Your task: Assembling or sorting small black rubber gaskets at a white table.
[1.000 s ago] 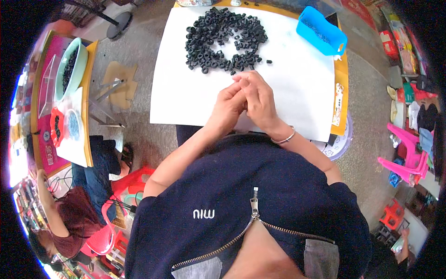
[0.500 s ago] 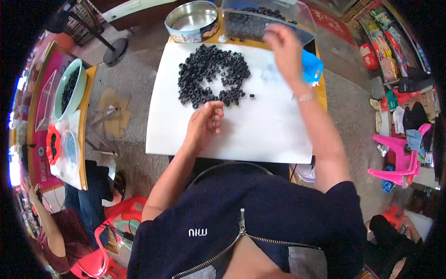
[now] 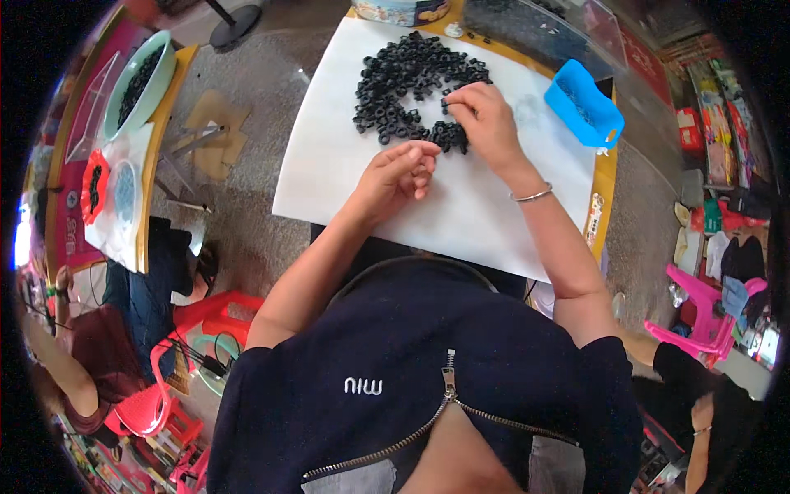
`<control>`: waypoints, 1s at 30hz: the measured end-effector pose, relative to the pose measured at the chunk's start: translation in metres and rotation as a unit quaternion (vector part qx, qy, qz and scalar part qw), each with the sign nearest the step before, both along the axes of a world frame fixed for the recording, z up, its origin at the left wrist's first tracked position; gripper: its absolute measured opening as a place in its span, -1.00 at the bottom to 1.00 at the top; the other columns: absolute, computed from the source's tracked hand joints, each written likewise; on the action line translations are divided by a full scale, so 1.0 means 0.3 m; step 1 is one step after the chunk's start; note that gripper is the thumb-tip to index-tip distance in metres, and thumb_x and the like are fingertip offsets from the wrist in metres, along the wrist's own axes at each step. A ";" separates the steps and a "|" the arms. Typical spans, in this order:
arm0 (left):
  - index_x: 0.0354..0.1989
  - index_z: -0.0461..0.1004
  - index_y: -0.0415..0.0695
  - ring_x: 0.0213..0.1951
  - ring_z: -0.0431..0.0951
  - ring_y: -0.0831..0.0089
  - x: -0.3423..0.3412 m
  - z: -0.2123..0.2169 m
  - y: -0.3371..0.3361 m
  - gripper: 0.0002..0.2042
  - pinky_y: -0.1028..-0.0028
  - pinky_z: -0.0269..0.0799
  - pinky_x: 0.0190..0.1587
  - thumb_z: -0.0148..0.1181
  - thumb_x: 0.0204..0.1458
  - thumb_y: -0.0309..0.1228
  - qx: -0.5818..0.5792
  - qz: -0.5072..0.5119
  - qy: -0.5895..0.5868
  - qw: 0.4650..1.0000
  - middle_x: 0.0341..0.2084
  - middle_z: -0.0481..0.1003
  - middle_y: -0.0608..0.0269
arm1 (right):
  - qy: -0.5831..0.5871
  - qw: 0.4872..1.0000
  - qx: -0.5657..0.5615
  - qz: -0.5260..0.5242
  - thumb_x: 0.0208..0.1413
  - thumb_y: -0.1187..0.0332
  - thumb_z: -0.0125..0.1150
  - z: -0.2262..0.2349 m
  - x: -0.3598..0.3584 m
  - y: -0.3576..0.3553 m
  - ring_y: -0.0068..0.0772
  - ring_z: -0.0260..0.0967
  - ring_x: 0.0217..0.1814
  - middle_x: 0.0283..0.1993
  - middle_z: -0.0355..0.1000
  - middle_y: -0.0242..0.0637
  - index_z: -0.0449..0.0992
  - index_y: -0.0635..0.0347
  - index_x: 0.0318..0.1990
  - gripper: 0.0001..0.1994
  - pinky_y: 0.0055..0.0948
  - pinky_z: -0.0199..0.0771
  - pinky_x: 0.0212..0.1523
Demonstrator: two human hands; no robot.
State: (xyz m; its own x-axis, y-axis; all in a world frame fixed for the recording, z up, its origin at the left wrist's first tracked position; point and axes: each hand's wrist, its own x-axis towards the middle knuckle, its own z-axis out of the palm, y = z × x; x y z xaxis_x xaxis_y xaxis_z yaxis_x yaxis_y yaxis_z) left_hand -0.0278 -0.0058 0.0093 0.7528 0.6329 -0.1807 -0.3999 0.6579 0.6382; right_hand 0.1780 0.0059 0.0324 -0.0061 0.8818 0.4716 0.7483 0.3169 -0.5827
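A heap of small black ring-shaped parts (image 3: 383,78) lies on a white board (image 3: 329,189), with a bare patch in its middle. Over the heap's right side, my right hand (image 3: 490,128) pinches one small black part (image 3: 445,105) between thumb and fingertips. My left hand (image 3: 399,177) rests at the heap's near edge, fingers curled and thumb against the index finger. Whatever that hand may hold is hidden.
A blue tray (image 3: 580,103) with small bits inside stands at the board's right. Beyond the board are a round tin (image 3: 399,10) and a clear plastic bin (image 3: 527,37). A side table at left bears a green basin (image 3: 164,70) and a red dish (image 3: 100,156).
My right hand has come back from the clear bin to the heap and now pinches a black part. My left hand stays by the heap's near edge. The view has shifted.
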 end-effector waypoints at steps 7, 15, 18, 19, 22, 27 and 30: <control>-0.11 0.39 -0.24 -0.50 0.35 0.60 -0.016 -0.013 -0.004 -0.75 0.59 0.34 -0.46 -0.01 0.17 -0.32 0.017 -0.014 0.004 1.000 -0.43 0.40 0.34 | -0.053 0.996 0.041 0.057 -0.13 0.35 0.22 -0.059 -0.180 0.109 -0.22 0.29 -0.23 -0.40 0.40 -0.31 0.56 0.13 -0.45 -0.91 -0.26 0.29 -0.16; -0.13 0.38 -0.21 -0.51 0.32 0.58 -0.009 -0.045 0.002 -0.76 0.60 0.29 -0.51 0.00 0.16 -0.31 -0.003 0.016 -0.038 0.999 -0.40 0.41 0.30 | 0.080 0.992 -0.058 0.075 -0.14 0.39 0.24 -0.012 -0.154 0.084 -0.30 0.33 -0.28 -0.36 0.45 -0.32 0.58 0.10 -0.37 -0.88 -0.35 0.34 -0.20; -0.15 0.39 -0.21 -0.51 0.31 0.58 0.002 -0.023 -0.006 -0.79 0.60 0.29 -0.50 0.02 0.16 -0.34 -0.012 0.096 -0.019 0.995 -0.40 0.41 0.29 | 0.314 0.934 -0.161 0.059 -0.04 0.47 0.22 0.022 -0.128 -0.012 -0.52 0.38 -0.29 -0.31 0.48 -0.36 0.56 0.21 -0.24 -0.83 -0.55 0.37 -0.21; -0.15 0.41 -0.22 -0.48 0.34 0.57 0.001 -0.026 -0.005 -0.80 0.60 0.32 -0.47 0.02 0.16 -0.37 -0.008 0.106 -0.023 0.994 -0.37 0.42 0.26 | 0.379 0.904 -0.187 0.060 -0.02 0.48 0.21 0.041 -0.126 -0.043 -0.56 0.38 -0.28 -0.30 0.48 -0.38 0.55 0.25 -0.22 -0.83 -0.58 0.37 -0.20; -0.12 0.42 -0.22 -0.45 0.37 0.54 0.022 -0.007 -0.012 -0.80 0.58 0.36 -0.44 0.00 0.17 -0.40 -0.025 0.144 0.023 0.989 -0.34 0.44 0.22 | 0.454 0.864 -0.214 0.047 0.03 0.51 0.17 0.070 -0.130 -0.136 -0.66 0.34 -0.26 -0.29 0.45 -0.41 0.51 0.31 -0.18 -0.82 -0.65 0.37 -0.18; -0.04 0.44 -0.28 -0.40 0.42 0.55 0.056 0.025 -0.010 -0.74 0.54 0.41 -0.35 0.10 0.11 -0.46 0.136 0.174 0.091 0.971 -0.19 0.45 0.18 | 0.492 0.848 -0.196 0.026 0.04 0.48 0.18 0.044 -0.138 -0.203 -0.68 0.32 -0.32 -0.33 0.44 -0.43 0.50 0.28 -0.22 -0.85 -0.67 0.33 -0.23; -0.09 0.48 -0.25 -0.44 0.43 0.60 0.054 0.035 -0.010 -0.79 0.60 0.41 -0.34 0.09 0.11 -0.49 0.253 0.163 0.141 0.943 -0.30 0.44 0.28 | 0.530 0.818 -0.222 0.028 0.03 0.45 0.19 0.036 -0.128 -0.220 -0.67 0.29 -0.38 -0.36 0.45 -0.41 0.49 0.27 -0.26 -0.87 -0.66 0.29 -0.30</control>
State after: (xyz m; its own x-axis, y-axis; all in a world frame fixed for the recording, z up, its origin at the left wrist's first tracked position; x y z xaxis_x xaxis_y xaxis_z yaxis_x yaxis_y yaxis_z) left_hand -0.0116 -0.0088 0.0199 0.4707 0.8813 0.0423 -0.2946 0.1117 0.9491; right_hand 0.1397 -0.0600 0.0430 0.1528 0.9797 -0.1295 -0.2595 -0.0866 -0.9618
